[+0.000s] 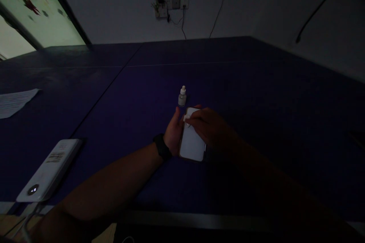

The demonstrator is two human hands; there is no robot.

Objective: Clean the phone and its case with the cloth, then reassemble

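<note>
One phone sits gripped in left hand, likely for steadiness, right hand pinching a white wad between fingers over it.

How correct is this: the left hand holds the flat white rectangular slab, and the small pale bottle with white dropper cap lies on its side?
One error: in the head view, the bottle stands upright on the dark bluish table. The left hand does hold the slab.

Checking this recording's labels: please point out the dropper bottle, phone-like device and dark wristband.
Dropper bottle (181,100): head view, on its body below the white cap.
Phone-like device (192,142): head view, on the bare part of its white face.
Dark wristband (162,147): head view, on the band.
</note>
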